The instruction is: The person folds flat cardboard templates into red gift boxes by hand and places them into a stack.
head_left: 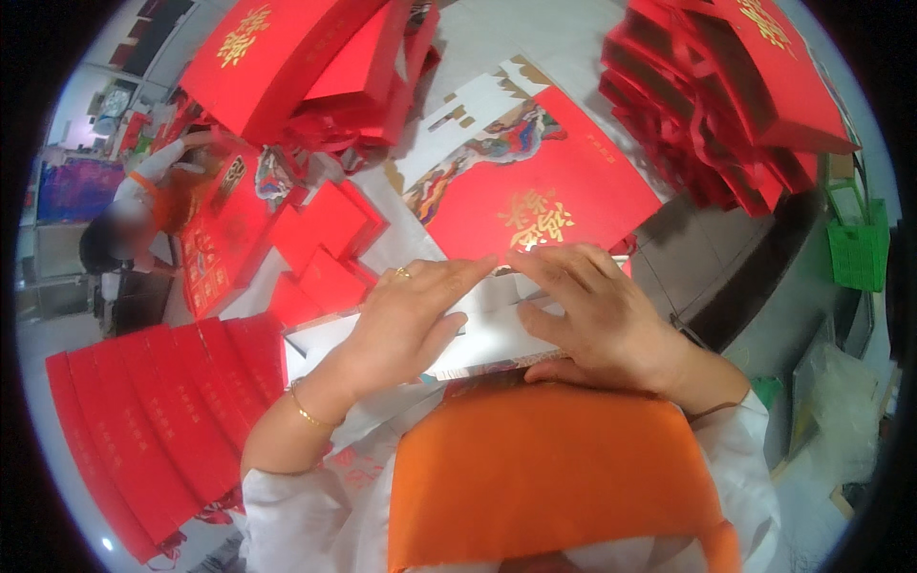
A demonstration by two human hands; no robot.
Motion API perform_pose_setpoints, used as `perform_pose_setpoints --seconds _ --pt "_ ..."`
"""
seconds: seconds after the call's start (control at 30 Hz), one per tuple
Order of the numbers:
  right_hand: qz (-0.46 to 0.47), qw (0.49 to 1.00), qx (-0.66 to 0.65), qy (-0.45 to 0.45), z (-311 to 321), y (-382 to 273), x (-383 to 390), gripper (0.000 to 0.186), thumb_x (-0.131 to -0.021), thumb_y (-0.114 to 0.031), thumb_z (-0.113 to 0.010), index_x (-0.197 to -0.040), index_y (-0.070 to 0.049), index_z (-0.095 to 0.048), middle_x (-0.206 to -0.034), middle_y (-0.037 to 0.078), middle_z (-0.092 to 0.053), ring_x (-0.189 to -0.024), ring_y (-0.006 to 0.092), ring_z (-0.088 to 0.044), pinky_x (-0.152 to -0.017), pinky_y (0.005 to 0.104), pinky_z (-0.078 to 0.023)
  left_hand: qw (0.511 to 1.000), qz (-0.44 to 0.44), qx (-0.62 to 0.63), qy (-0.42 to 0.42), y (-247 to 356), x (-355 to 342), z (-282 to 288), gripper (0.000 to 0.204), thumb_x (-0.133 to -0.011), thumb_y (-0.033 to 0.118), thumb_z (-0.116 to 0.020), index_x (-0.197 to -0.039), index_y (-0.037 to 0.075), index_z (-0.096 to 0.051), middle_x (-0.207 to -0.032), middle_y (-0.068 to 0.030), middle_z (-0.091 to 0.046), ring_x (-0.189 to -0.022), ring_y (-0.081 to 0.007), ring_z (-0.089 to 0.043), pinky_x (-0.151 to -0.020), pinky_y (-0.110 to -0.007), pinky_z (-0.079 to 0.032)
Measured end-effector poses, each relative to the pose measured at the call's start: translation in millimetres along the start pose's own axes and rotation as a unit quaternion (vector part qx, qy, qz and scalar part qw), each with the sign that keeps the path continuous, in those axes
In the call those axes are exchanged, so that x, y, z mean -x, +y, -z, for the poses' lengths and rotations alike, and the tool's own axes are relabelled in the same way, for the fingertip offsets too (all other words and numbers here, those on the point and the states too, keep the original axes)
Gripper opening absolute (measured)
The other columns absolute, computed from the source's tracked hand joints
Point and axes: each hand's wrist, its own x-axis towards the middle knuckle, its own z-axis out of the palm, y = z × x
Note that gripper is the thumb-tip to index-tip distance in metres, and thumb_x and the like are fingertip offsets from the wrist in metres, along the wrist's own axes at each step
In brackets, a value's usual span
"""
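A red carton with a white inside (492, 339) lies in front of me, its opening facing up. My left hand (406, 320) rests over it, fingers stretched to the far edge and the thumb apart, above the white inside. From the other side my right hand (602, 325) reaches across, its index fingertip close to the left one at the far edge. Another right-hand digit lies along the near, patterned edge. Both hands touch the carton with spread fingers. Just beyond them lies a flat red printed sheet (583, 181) with gold characters and a colourful cut edge.
Red gift boxes (272, 67) are piled far left, and red bags with ribbons (688, 105) far right. Small red boxes (330, 224) lie left of the sheet. A row of red cartons (143, 430) stands near left. Another person (138, 205) works at left; a green basket (857, 253) hangs right.
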Motion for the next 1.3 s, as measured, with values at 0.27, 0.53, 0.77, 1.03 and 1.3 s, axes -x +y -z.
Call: perform_pose_setpoints --seconds 0.27,0.53,0.77,1.03,1.3 --pt "-0.013 0.998 0.056 -0.028 -6.9 -11.6 -4.9 0.055 -0.068 -0.039 -0.082 -0.112 -0.01 -0.065 -0.146 0.017 -0.047 -0.12 0.0336 -0.051 -0.101 0.0457 -0.042 0.998 -0.018 -0.002 0.062 -6.5 -7.1 -23.5 0.05 -0.079 0.021 -0.076 -0.126 0.009 -0.064 -0.102 -0.0093 -0.066 -0.09 -0.0279 -0.065 -0.077 -0.038 -0.052" --pt "-0.048 0.998 0.026 -0.028 -0.2 -12.9 5.5 0.05 -0.072 -0.04 -0.079 -0.111 -0.011 -0.067 -0.144 0.017 -0.048 -0.118 0.0311 -0.051 -0.101 0.045 -0.041 0.997 0.003 0.035 -0.064 -0.6 2.5 0.8 0.08 -0.072 0.023 -0.082 -0.143 0.005 -0.051 -0.117 -0.0113 -0.062 -0.106 -0.032 -0.06 -0.088 -0.043 -0.049" --pt "-0.078 0.996 0.02 -0.026 10.9 -6.8 19.9 0.048 -0.073 -0.037 -0.078 -0.11 -0.009 -0.067 -0.141 0.016 -0.05 -0.12 0.0317 -0.051 -0.102 0.0434 -0.042 0.995 -0.003 0.024 -0.096 -8.0 1.5 2.5 0.079 -0.073 0.026 -0.08 -0.143 0.004 -0.05 -0.129 -0.0166 -0.062 -0.108 -0.035 -0.06 -0.088 -0.043 -0.049" --pt "-0.121 0.992 -0.028 -0.013 19.4 6.6 36.2 0.047 -0.07 -0.026 -0.079 -0.114 -0.014 -0.068 -0.144 0.012 -0.05 -0.128 0.0344 -0.05 -0.105 0.0469 -0.043 0.997 0.02 0.016 -0.074 -20.2 -4.7 1.2 0.054 -0.083 0.027 -0.075 -0.133 0.009 -0.062 -0.12 -0.0136 -0.067 -0.099 -0.0329 -0.062 -0.084 -0.04 -0.051" --pt "-0.109 0.993 -0.038 0.013 18.5 16.7 43.1 0.049 -0.068 -0.026 -0.077 -0.114 -0.013 -0.069 -0.143 0.013 -0.051 -0.129 0.0317 -0.051 -0.105 0.044 -0.045 0.99 0.024 0.06 -0.126 -26.4 -19.9 9.6 0.062 -0.081 0.025 -0.079 -0.137 0.008 -0.06 -0.122 -0.0142 -0.066 -0.103 -0.0322 -0.062 -0.088 -0.041 -0.05"
